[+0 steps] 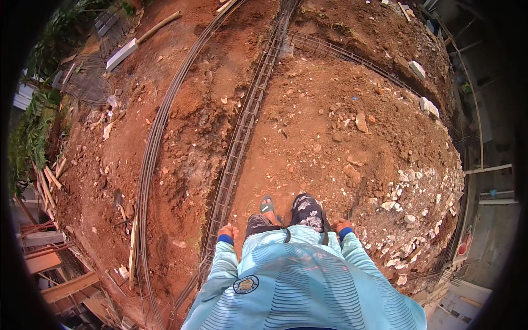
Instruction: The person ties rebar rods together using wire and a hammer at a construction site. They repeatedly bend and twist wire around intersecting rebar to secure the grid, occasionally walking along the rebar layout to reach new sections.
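Presumably as footing reinforcement, steel rebar cage [240, 138] lies lengthwise on reddish soil [308, 118], near left hand [227, 232]; right hand [342, 225] hangs opposite; both half-curled, cannot tell if gripping

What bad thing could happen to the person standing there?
The sandal might catch on the rebar cage at the left, causing a trip. The bare left hand could get scraped if it brushes the cage. Scattered white stones at the right might roll underfoot if stepped on.
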`<action>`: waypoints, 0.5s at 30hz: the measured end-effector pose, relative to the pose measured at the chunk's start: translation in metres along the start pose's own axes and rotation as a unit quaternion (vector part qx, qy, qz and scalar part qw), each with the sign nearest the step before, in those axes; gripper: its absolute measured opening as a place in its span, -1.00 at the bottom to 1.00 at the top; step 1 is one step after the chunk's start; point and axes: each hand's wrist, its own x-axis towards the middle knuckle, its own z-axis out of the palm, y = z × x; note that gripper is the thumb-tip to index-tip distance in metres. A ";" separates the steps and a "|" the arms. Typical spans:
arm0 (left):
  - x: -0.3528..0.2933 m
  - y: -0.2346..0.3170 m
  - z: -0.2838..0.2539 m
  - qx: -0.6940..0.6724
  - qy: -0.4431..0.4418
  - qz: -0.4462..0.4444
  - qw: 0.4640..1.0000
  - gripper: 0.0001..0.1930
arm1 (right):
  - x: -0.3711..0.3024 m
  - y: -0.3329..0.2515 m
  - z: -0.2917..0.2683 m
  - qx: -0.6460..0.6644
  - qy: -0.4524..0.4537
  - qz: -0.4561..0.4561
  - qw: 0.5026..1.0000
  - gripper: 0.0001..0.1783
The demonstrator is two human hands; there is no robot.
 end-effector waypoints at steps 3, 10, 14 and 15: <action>-0.011 0.031 -0.012 -0.047 0.025 0.036 0.998 -0.67 | -0.013 0.022 0.021 -0.205 -0.073 -0.045 0.975 -0.52; 0.010 0.031 0.011 -0.041 0.063 -0.019 0.997 -0.68 | -0.023 0.025 0.000 -0.419 -0.066 -0.171 0.889 -0.62; 0.024 0.031 0.007 -0.036 0.084 -0.035 0.995 -0.67 | -0.027 -0.037 0.013 -0.076 -0.041 -0.086 0.993 -0.68; 0.024 0.034 0.024 -0.028 0.069 -0.044 0.996 -0.67 | -0.025 -0.041 0.007 0.016 -0.027 -0.020 0.999 -0.74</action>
